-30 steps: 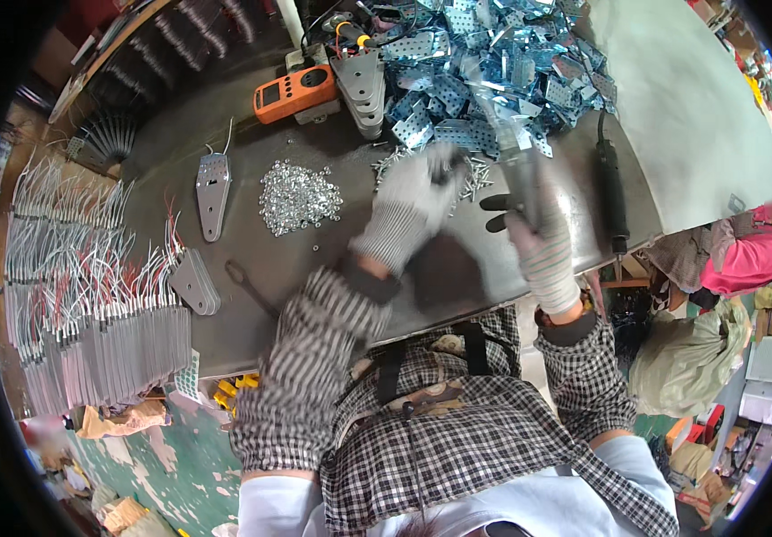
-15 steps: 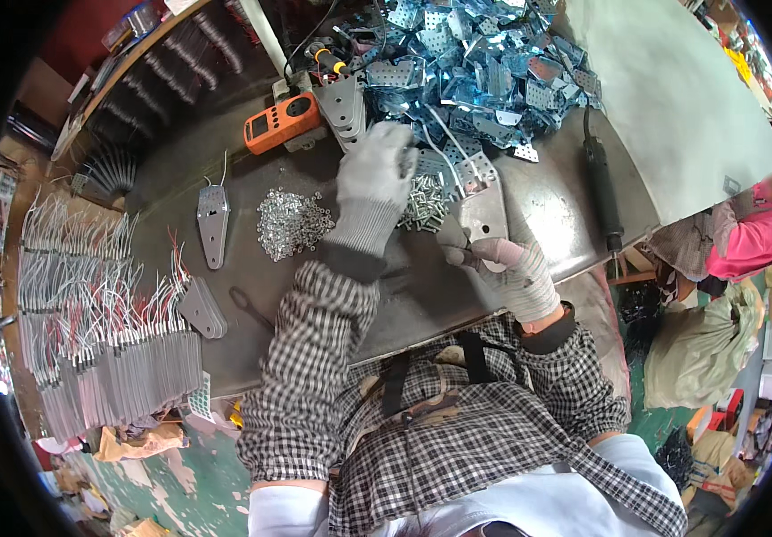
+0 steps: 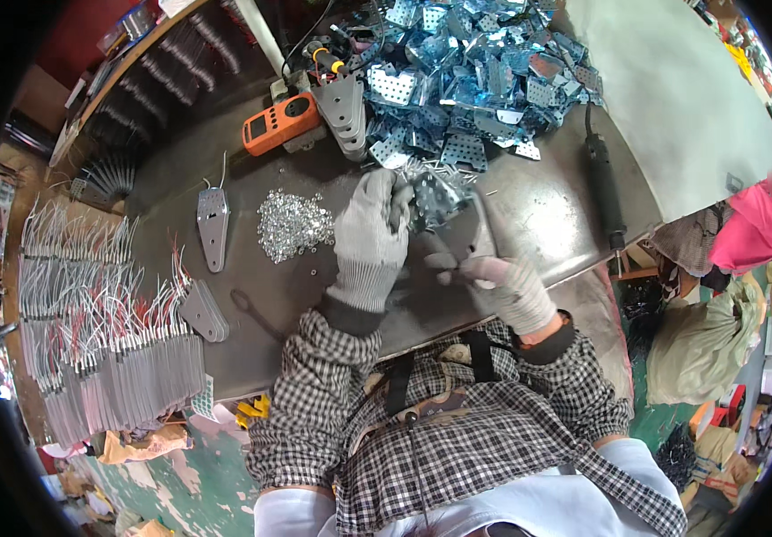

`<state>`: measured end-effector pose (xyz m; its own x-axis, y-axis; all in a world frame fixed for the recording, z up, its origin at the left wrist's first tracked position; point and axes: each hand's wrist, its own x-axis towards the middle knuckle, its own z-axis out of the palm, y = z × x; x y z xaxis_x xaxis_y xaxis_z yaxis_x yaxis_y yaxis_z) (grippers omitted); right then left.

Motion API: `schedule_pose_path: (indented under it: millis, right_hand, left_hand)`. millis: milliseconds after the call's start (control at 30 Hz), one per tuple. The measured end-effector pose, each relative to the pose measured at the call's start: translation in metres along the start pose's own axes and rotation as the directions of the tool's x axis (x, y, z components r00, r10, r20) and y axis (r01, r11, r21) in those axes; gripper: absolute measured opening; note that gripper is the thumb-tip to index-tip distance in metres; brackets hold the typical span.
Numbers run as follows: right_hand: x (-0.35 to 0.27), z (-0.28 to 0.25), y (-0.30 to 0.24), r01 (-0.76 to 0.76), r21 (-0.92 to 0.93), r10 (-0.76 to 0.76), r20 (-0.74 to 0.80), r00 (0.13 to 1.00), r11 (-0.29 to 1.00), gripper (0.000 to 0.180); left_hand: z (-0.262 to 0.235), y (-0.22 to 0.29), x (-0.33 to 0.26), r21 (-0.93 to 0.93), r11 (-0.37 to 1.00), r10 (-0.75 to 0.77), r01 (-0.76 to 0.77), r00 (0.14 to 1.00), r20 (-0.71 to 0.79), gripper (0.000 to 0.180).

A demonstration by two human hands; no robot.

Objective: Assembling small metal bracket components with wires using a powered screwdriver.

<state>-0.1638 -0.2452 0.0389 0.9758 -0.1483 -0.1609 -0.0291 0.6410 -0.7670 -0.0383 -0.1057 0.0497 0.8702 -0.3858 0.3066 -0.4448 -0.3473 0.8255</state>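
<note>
My left hand [image 3: 371, 228], in a grey knit glove, is closed at the edge of a small perforated metal bracket [image 3: 438, 199] with blue film, blurred by motion. My right hand [image 3: 511, 291], gloved with the fingertips partly covered, pinches the narrow end of a grey tapered metal plate [image 3: 482, 234]. That plate is tilted on edge close to the bracket; whether the two touch is unclear. Behind them lies a heap of silver rivets or screws [image 3: 444, 172], partly hidden by the bracket. A pile of small nuts [image 3: 292, 224] lies left of my left hand.
Blue-filmed brackets [image 3: 484, 72] are heaped at the back. An orange meter [image 3: 280, 123] and stacked grey plates [image 3: 343, 115] stand back left. A black electric screwdriver [image 3: 601, 188] lies right. Wired strips [image 3: 126, 367] fill the left side. A person in pink [image 3: 748, 237] is far right.
My left hand has come back toward me from the bracket heap, now with a bracket. The plate in my right hand has turned on edge, and its white wires no longer show clearly.
</note>
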Motion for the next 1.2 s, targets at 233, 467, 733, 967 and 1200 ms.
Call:
schedule_pose_path:
  millis: [233, 467, 733, 967, 1200]
  right_hand:
    - [0.008, 0.029, 0.032, 0.021, 0.03, -0.027, 0.226, 0.974, 0.999, 0.1]
    - [0.004, 0.038, 0.031, -0.015, -0.01, 0.017, 0.227, 0.974, 1.0, 0.094]
    - [0.002, 0.039, 0.027, -0.177, -0.106, 0.196, 0.217, 0.956, 0.979, 0.089]
    - [0.007, 0.034, 0.097, 0.378, -0.825, -0.375, 0.222, 0.9, 0.421, 0.086]
    - [0.008, 0.043, 0.102, 0.397, -0.877, -0.4, 0.273, 0.875, 0.271, 0.085]
  left_hand:
    - [-0.022, -0.019, -0.031, -0.007, 0.998, -0.067, 0.066, 0.995, -0.076, 0.017]
    - [-0.029, -0.025, -0.035, 0.102, 0.995, -0.002, 0.014, 0.993, -0.119, 0.022]
    - [-0.023, -0.055, -0.04, -0.025, 0.994, -0.105, 0.103, 0.989, -0.104, 0.019]
    - [0.007, -0.07, -0.051, -0.747, 0.655, -0.375, 0.115, 0.908, -0.189, 0.008]
    - [-0.001, -0.066, -0.036, -0.573, 0.798, -0.299, 0.186, 0.948, -0.108, 0.015]
